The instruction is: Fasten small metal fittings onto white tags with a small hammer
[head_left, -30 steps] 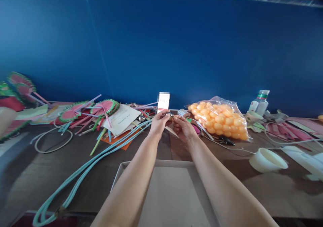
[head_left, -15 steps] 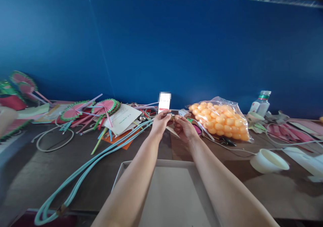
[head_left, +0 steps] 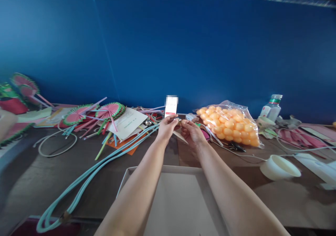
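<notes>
Both of my arms reach forward over an open cardboard box (head_left: 181, 194). My left hand (head_left: 167, 128) is closed, with thumb and fingers pinched at a small shiny metallic piece (head_left: 179, 120). My right hand (head_left: 193, 133) meets it from the other side, fingertips closed on the same piece. Its exact kind is too small to make out. A pale, pointed strip (head_left: 180, 137) sticks out below the fingers; I cannot tell which hand holds it. Just behind my left hand stands a lit phone (head_left: 171, 106), its lower end hidden by the fingers.
A clear bag of orange balls (head_left: 231, 126) lies right of my hands. Pale blue tubes (head_left: 105, 161), paper fans (head_left: 111, 111) and printed sheets (head_left: 131, 122) cover the left. A white cup (head_left: 279, 167) and a bottle (head_left: 271, 108) are farther right. A blue wall (head_left: 157, 47) rises behind.
</notes>
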`<control>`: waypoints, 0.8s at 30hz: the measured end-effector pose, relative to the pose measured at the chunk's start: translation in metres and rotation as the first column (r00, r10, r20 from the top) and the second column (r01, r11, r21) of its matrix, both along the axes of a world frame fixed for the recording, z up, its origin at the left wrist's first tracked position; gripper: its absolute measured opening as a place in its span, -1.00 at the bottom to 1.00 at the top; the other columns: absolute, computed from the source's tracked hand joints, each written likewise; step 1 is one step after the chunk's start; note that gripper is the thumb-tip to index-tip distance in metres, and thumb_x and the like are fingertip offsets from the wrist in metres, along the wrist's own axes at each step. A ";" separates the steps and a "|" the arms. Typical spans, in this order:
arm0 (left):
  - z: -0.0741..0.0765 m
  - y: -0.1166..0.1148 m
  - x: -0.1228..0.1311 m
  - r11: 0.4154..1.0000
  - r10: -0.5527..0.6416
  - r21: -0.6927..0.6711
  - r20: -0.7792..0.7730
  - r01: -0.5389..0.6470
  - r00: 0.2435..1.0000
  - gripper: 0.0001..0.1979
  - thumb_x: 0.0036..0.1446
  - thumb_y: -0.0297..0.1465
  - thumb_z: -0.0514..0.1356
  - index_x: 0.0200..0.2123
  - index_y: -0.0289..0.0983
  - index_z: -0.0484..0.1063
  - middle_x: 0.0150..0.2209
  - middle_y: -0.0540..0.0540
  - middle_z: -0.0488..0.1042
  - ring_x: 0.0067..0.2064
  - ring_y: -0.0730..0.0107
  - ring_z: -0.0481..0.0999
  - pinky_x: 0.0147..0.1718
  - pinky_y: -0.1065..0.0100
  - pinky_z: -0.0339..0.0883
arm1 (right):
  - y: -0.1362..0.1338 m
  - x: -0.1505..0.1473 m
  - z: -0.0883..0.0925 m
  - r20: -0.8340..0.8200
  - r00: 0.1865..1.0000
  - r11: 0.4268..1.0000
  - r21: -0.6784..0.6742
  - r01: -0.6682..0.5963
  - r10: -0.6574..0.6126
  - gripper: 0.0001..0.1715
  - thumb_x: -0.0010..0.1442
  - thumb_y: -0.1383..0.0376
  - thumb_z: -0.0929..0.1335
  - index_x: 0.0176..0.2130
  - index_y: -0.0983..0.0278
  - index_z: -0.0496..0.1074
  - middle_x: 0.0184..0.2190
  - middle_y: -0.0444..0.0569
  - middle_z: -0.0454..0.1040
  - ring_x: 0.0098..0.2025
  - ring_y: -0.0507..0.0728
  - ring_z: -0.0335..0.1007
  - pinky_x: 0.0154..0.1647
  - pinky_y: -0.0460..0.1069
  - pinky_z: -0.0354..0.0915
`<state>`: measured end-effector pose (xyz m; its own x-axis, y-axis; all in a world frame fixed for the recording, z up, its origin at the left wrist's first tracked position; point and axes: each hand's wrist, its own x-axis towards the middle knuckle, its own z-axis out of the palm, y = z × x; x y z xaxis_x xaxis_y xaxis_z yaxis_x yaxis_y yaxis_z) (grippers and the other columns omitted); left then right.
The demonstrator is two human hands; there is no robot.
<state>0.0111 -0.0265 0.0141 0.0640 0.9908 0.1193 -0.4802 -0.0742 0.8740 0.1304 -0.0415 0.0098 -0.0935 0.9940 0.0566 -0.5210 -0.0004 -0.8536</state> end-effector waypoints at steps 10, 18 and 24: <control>-0.003 0.001 0.002 0.999 0.044 0.017 -0.042 -0.043 0.998 -0.72 -0.13 -0.40 0.31 -0.26 -0.32 0.49 -0.40 -0.08 0.50 -0.38 0.41 0.49 -0.29 0.29 0.42 | -0.002 -0.002 0.003 0.042 0.997 0.998 -0.023 0.058 -0.057 -0.70 -0.23 0.26 0.54 -0.50 0.27 0.39 -0.54 -0.20 0.36 -0.59 -0.11 0.10 -0.54 -0.15 0.30; 0.002 -0.002 0.002 0.999 0.032 0.008 -0.016 -0.032 0.999 -0.71 -0.12 -0.38 0.31 -0.25 -0.33 0.48 -0.42 -0.08 0.49 -0.38 0.41 0.48 -0.26 0.25 0.42 | -0.001 0.000 0.000 0.060 0.996 0.997 -0.022 0.071 -0.070 -0.68 -0.26 0.27 0.54 -0.51 0.27 0.38 -0.55 -0.20 0.37 -0.58 -0.10 0.12 -0.50 -0.12 0.32; 0.012 -0.008 0.001 0.999 0.035 0.040 0.014 -0.036 0.999 -0.64 -0.14 -0.35 0.33 -0.20 -0.33 0.48 -0.38 -0.09 0.50 -0.36 0.41 0.49 -0.22 0.26 0.40 | -0.004 0.000 0.002 0.028 0.999 0.998 0.044 0.044 -0.045 -0.68 -0.19 0.23 0.53 -0.47 0.26 0.38 -0.55 -0.20 0.35 -0.57 -0.10 0.15 -0.44 -0.11 0.34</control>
<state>0.0121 -0.0343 0.0258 0.0270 0.9868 0.1594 -0.4884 -0.1261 0.8635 0.1301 -0.0453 0.0115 -0.0512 0.9939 0.0974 -0.4951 0.0594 -0.8668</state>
